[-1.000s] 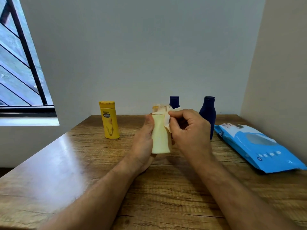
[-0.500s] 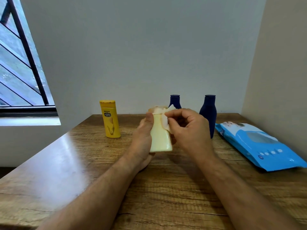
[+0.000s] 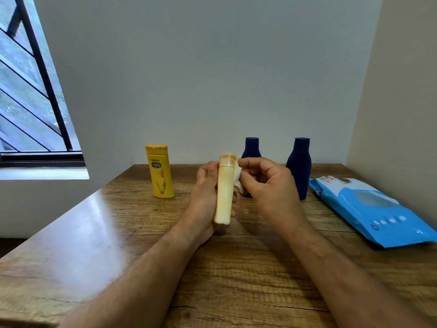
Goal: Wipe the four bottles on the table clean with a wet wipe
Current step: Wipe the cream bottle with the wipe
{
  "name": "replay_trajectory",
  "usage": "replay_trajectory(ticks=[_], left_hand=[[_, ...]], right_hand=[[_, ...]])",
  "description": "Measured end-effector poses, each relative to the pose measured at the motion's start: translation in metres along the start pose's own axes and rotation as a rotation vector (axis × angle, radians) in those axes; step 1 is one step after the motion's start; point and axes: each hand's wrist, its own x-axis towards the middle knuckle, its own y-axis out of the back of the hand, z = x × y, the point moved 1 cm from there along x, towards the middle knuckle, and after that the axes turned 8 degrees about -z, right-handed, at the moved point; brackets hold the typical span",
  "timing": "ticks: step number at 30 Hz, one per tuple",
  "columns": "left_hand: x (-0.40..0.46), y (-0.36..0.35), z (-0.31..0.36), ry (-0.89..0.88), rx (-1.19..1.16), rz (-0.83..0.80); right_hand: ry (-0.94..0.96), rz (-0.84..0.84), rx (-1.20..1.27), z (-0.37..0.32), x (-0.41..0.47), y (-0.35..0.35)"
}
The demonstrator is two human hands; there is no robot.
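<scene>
My left hand (image 3: 203,197) grips a pale cream bottle (image 3: 224,192), held upright above the wooden table (image 3: 94,233), narrow side toward me. My right hand (image 3: 267,185) pinches a white wet wipe (image 3: 237,177) against the bottle's right side just below its cap. A yellow bottle (image 3: 160,171) stands upright to the left. Two dark blue bottles stand at the back: one (image 3: 251,150) is partly hidden behind my hands, the other (image 3: 299,166) stands to the right of my right hand.
A blue pack of wet wipes (image 3: 376,209) lies flat on the table's right side near the beige wall. A barred window (image 3: 28,91) is at the far left. Bare wood stretches in front of my forearms.
The cream bottle has turned in my left hand from its broad face to its narrow side. My right hand and the wipe shifted from the bottle's upper front to its right side.
</scene>
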Motion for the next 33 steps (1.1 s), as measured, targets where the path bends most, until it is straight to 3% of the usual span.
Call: replay_trajectory(ticks=[5, 9, 16, 22, 29, 33], left_hand=[[-0.002, -0.002, -0.001, -0.081, 0.137, -0.065], [-0.004, -0.006, 0.001, -0.026, 0.057, -0.044], [-0.003, -0.001, 0.012, 0.026, -0.28, 0.119], [-0.001, -0.003, 0.011, 0.054, -0.107, 0.218], [0.002, 0.006, 0.012, 0.104, -0.415, 0.327], [0.004, 0.01, 0.007, 0.159, -0.457, 0.38]], right_hand=[[-0.043, 0.021, 0.073, 0.002, 0.001, -0.001], [-0.061, 0.003, 0.112, 0.002, 0.0, 0.001], [0.07, -0.249, -0.298, -0.002, -0.008, -0.009], [-0.028, -0.09, -0.26, 0.004, 0.001, 0.001], [-0.012, -0.056, -0.137, -0.001, 0.0, 0.003], [0.062, -0.012, -0.131, -0.003, -0.002, 0.002]])
